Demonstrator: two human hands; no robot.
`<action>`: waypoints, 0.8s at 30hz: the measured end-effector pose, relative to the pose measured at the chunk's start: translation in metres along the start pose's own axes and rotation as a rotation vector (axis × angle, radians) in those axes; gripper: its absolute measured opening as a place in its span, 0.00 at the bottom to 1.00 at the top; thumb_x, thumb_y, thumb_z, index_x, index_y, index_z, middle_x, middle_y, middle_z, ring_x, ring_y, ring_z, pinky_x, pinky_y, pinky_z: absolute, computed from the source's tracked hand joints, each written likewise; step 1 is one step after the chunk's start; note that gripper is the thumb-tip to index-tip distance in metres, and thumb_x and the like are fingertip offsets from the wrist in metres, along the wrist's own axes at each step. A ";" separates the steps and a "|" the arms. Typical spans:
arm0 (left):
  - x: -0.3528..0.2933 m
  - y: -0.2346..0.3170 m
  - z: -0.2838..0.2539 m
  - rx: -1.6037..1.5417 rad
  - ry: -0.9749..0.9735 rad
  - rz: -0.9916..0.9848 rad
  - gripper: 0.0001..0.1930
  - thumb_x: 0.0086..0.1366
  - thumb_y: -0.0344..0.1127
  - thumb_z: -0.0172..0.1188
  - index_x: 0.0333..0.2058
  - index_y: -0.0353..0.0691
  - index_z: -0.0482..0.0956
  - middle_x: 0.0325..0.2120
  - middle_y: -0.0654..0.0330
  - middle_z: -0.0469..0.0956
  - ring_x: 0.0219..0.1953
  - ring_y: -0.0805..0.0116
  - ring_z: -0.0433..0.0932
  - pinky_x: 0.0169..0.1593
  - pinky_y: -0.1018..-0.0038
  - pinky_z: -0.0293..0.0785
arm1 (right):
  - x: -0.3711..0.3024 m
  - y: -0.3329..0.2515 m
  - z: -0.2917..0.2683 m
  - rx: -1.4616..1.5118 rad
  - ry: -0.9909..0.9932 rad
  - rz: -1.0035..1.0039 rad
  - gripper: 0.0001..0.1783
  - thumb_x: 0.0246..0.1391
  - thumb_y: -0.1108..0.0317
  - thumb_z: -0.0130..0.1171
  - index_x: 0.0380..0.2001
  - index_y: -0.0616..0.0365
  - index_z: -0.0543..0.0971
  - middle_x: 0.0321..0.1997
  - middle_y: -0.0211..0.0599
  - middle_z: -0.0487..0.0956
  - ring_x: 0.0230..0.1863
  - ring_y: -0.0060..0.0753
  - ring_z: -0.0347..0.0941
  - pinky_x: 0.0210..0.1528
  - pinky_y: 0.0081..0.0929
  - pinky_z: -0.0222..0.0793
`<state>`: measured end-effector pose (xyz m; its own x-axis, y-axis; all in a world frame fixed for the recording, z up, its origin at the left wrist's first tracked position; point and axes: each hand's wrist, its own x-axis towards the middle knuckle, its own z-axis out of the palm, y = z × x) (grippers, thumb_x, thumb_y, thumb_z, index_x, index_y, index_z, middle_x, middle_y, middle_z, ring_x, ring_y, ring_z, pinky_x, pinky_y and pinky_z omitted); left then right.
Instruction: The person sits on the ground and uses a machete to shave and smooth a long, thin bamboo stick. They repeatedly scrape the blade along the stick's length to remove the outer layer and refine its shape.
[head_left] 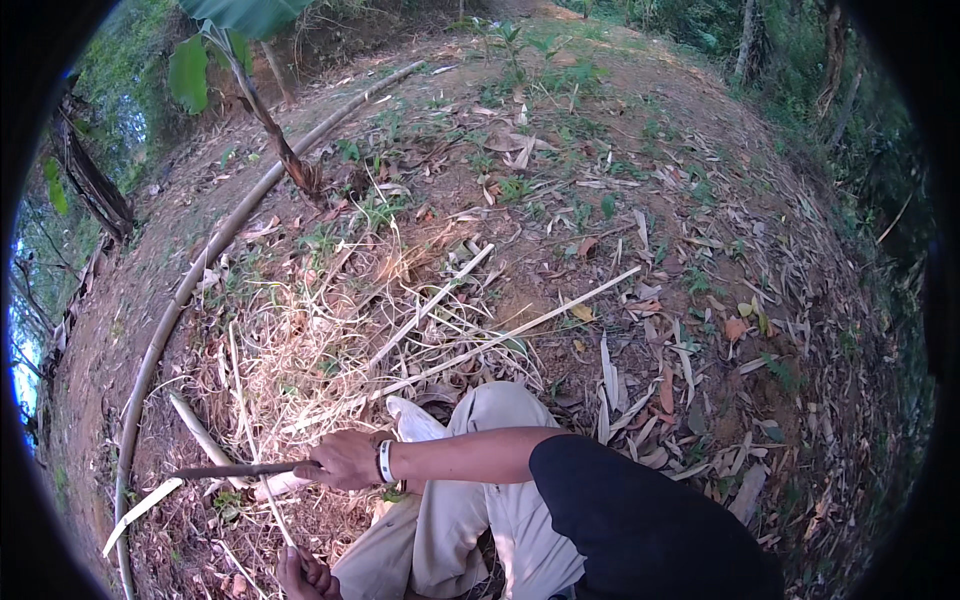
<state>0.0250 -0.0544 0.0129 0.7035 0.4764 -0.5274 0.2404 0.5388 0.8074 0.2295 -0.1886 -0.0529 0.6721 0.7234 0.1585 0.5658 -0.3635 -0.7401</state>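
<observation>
Black sleeve (640, 515) and a slim dark tool (235, 470) among pale shavings (300, 345)

The sleeve covers the right arm, well to the tool's right. The right hand (345, 460) has its fingers closed around the tool's right end. At the tool's left end is a pale curved piece (142, 516); whether it is attached, I cannot tell. Below the tool, the left hand (308, 578) grips a thin pale strip (278, 518), which runs up across it. Beige trousers (450, 520) are right of the tool. Beyond it lie the shavings; a long pole (148, 368) curves past its left.
</observation>
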 end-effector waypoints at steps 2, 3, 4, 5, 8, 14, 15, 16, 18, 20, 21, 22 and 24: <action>0.019 0.005 0.001 -0.017 -0.059 0.085 0.13 0.71 0.42 0.51 0.25 0.48 0.68 0.11 0.75 0.51 0.10 0.84 0.46 0.10 0.84 0.42 | -0.028 -0.009 0.036 -0.066 0.095 -0.296 0.43 0.58 0.28 0.38 0.17 0.59 0.75 0.15 0.49 0.73 0.21 0.54 0.74 0.28 0.49 0.69; 0.015 0.006 0.000 -0.017 0.036 0.073 0.16 0.72 0.42 0.49 0.23 0.50 0.66 0.12 0.75 0.51 0.10 0.84 0.46 0.10 0.85 0.41 | -0.026 -0.017 0.024 -0.076 0.019 -0.261 0.43 0.58 0.27 0.38 0.18 0.59 0.76 0.16 0.50 0.73 0.21 0.55 0.74 0.29 0.50 0.69; 0.009 0.003 -0.003 0.006 0.004 0.059 0.16 0.72 0.43 0.49 0.23 0.49 0.66 0.12 0.75 0.51 0.10 0.84 0.46 0.10 0.85 0.41 | -0.028 -0.020 0.009 -0.086 -0.053 -0.203 0.43 0.57 0.27 0.38 0.19 0.59 0.76 0.17 0.51 0.74 0.22 0.56 0.74 0.30 0.50 0.69; 0.003 -0.002 -0.006 0.026 -0.025 0.045 0.15 0.72 0.43 0.49 0.23 0.49 0.66 0.12 0.75 0.51 0.10 0.84 0.46 0.10 0.85 0.41 | -0.017 -0.001 0.014 -0.123 0.052 -0.202 0.43 0.56 0.25 0.38 0.19 0.58 0.76 0.16 0.51 0.73 0.22 0.55 0.74 0.30 0.50 0.70; -0.005 -0.019 -0.034 0.119 -0.264 0.095 0.15 0.71 0.46 0.49 0.30 0.42 0.68 0.10 0.71 0.51 0.07 0.82 0.47 0.10 0.82 0.42 | 0.016 0.011 -0.021 -0.073 0.065 0.038 0.44 0.58 0.27 0.35 0.18 0.59 0.77 0.12 0.44 0.72 0.17 0.48 0.73 0.25 0.46 0.69; 0.031 0.003 -0.004 -0.050 -0.211 0.024 0.10 0.70 0.40 0.51 0.33 0.42 0.71 0.13 0.72 0.54 0.10 0.84 0.50 0.11 0.84 0.44 | -0.026 -0.030 0.004 -0.144 0.069 -0.335 0.31 0.56 0.34 0.49 0.22 0.53 0.77 0.15 0.42 0.75 0.18 0.48 0.75 0.24 0.42 0.69; 0.020 0.011 0.003 -0.007 -0.223 0.032 0.10 0.70 0.41 0.51 0.33 0.41 0.71 0.13 0.72 0.53 0.11 0.83 0.50 0.12 0.84 0.44 | -0.021 -0.028 -0.005 -0.159 0.057 -0.329 0.31 0.55 0.34 0.51 0.21 0.53 0.77 0.13 0.41 0.74 0.18 0.48 0.74 0.23 0.42 0.68; 0.015 0.014 -0.001 0.017 -0.240 0.008 0.11 0.71 0.42 0.51 0.33 0.41 0.70 0.13 0.72 0.53 0.11 0.83 0.50 0.12 0.84 0.44 | -0.017 -0.027 -0.010 -0.141 0.049 -0.350 0.32 0.54 0.34 0.52 0.19 0.54 0.76 0.13 0.40 0.73 0.18 0.48 0.74 0.23 0.42 0.67; 0.002 0.008 -0.005 0.001 -0.228 0.008 0.13 0.72 0.44 0.50 0.32 0.41 0.68 0.14 0.73 0.52 0.12 0.83 0.48 0.14 0.83 0.43 | -0.017 -0.024 -0.002 -0.190 0.114 -0.448 0.34 0.55 0.32 0.50 0.19 0.54 0.76 0.13 0.40 0.74 0.17 0.44 0.75 0.22 0.40 0.69; -0.004 0.007 -0.008 0.006 -0.217 0.030 0.13 0.72 0.44 0.49 0.32 0.42 0.68 0.14 0.72 0.52 0.12 0.83 0.48 0.14 0.83 0.43 | -0.020 -0.029 0.004 -0.175 0.125 -0.477 0.34 0.55 0.32 0.50 0.19 0.54 0.75 0.13 0.40 0.74 0.17 0.44 0.75 0.22 0.39 0.69; -0.006 0.006 -0.008 0.007 -0.209 0.044 0.13 0.72 0.44 0.49 0.32 0.42 0.67 0.14 0.72 0.52 0.12 0.83 0.48 0.14 0.83 0.43 | -0.023 -0.033 0.005 -0.167 0.130 -0.496 0.34 0.55 0.33 0.50 0.19 0.54 0.75 0.13 0.40 0.74 0.16 0.43 0.75 0.22 0.39 0.69; -0.005 0.006 -0.006 -0.038 -0.193 0.040 0.13 0.72 0.44 0.49 0.32 0.42 0.67 0.14 0.72 0.52 0.12 0.83 0.48 0.14 0.83 0.43 | -0.028 -0.037 0.008 -0.180 0.127 -0.510 0.34 0.55 0.33 0.50 0.19 0.55 0.75 0.13 0.40 0.74 0.17 0.43 0.75 0.22 0.38 0.68; 0.001 0.005 0.004 -0.129 -0.166 0.033 0.13 0.72 0.44 0.49 0.32 0.42 0.67 0.14 0.72 0.52 0.12 0.83 0.48 0.14 0.83 0.44 | -0.037 -0.043 0.012 -0.209 0.122 -0.537 0.34 0.56 0.33 0.51 0.18 0.55 0.74 0.13 0.40 0.74 0.17 0.43 0.75 0.22 0.37 0.68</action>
<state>0.0294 -0.0543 0.0175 0.8124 0.3801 -0.4422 0.1355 0.6145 0.7772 0.1747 -0.1923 -0.0348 0.3081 0.7701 0.5586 0.9161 -0.0817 -0.3926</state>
